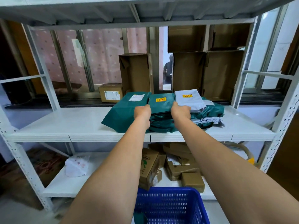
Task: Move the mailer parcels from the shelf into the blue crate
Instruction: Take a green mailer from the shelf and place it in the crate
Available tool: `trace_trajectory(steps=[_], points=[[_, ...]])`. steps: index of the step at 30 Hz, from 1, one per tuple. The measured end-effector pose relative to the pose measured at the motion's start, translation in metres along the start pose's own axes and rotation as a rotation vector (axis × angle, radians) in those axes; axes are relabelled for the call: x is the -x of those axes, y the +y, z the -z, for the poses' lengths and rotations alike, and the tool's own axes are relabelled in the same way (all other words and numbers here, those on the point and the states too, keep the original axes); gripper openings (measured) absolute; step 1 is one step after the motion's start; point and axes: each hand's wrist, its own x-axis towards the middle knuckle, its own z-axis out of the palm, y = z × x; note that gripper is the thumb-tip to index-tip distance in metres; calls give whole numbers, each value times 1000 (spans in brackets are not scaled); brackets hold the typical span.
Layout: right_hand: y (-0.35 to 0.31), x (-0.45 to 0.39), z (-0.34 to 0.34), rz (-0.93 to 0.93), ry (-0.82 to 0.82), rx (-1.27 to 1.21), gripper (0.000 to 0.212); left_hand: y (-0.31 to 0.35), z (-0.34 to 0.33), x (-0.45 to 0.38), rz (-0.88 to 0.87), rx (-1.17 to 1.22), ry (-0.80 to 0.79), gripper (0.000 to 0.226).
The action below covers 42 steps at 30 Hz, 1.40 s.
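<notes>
A green mailer (161,102) with a yellow label is gripped at its left edge by the left hand (142,111) and at its right edge by the right hand (180,111). It sits atop a stack of green mailers (163,123) on the white shelf (72,122), between a larger green mailer (124,113) and a grey mailer (189,98). The blue crate (169,206) is seen below, between the forearms.

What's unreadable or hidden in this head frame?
- Fingertips of left hand and right hand: curled out of sight at the green mailer.
- Lower parcels in the stack: count hidden by arms.
- Blue crate contents: cut off by the bottom edge.
- Shipping label text: too small.
</notes>
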Motion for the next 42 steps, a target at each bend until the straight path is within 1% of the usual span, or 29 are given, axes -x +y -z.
trace_trajectory(steps=[1, 2, 5, 8, 10, 12, 14, 17, 18, 20, 21, 22, 23, 24, 25, 26, 27, 28, 30, 31, 32, 34, 36, 38, 40, 42], points=[[3, 4, 4, -36, -38, -38, 58, -2, 4, 5, 39, 14, -16, 11], [7, 5, 7, -54, -68, -77, 56, -5, 7, 11, 67, 21, -40, 17], [21, 11, 18, -27, -179, -70, 42, -11, 18, 25, 139, -10, -127, 27], [41, 19, 31, 11, -307, -7, 44, -20, 31, 45, 193, -111, -187, 23], [60, 20, 39, 3, -385, -23, 48, -32, 38, 50, 229, -120, -225, 20], [82, 21, 43, -55, -474, -43, 49, -48, 43, 53, 263, -101, -254, 23], [103, 25, 45, -141, -544, -61, 44, -67, 45, 50, 275, -90, -276, 31], [132, 33, 48, -206, -614, -49, 42, -91, 49, 49, 262, -50, -257, 32], [143, 33, 49, -202, -630, -37, 43, -100, 51, 43, 245, -48, -247, 40], [163, 35, 51, -203, -667, 16, 40, -131, 54, 17, 210, -90, -222, 82], [171, 38, 52, -211, -685, 48, 37, -146, 57, 10, 205, -120, -211, 92], [182, 38, 52, -215, -693, 66, 36, -155, 60, 13, 191, -134, -227, 84], [190, 40, 52, -212, -698, 77, 38, -160, 64, 23, 178, -161, -249, 63], [199, 41, 49, -210, -688, 72, 45, -167, 67, 31, 178, -182, -272, 43], [208, 41, 46, -200, -668, 58, 58, -177, 71, 36, 193, -210, -294, 33], [219, 40, 44, -189, -645, 44, 71, -191, 75, 36, 214, -243, -318, 36], [231, 38, 41, -183, -622, 31, 78, -206, 78, 35, 232, -278, -335, 43], [241, 37, 39, -185, -609, -6, 74, -222, 81, 33, 245, -311, -332, 49], [265, 38, 37, -219, -591, -83, 48, -259, 85, 28, 281, -325, -314, 57], [282, 36, 36, -239, -572, -102, 39, -277, 87, 29, 304, -307, -307, 59], [301, 35, 34, -270, -554, -112, 35, -294, 88, 32, 322, -271, -305, 57], [343, 34, 29, -327, -517, -117, 39, -336, 89, 34, 373, -206, -295, 51], [384, 36, 21, -394, -489, -132, 48, -378, 88, 38, 444, -147, -259, 52], [424, 38, 13, -485, -429, -140, 54, -420, 87, 39, 502, -136, -209, 66], [462, 39, 6, -552, -348, -132, 53, -463, 87, 35, 569, -129, -115, 81], [493, 40, -1, -591, -275, -95, 62, -505, 86, 28, 618, -107, -20, 83]])
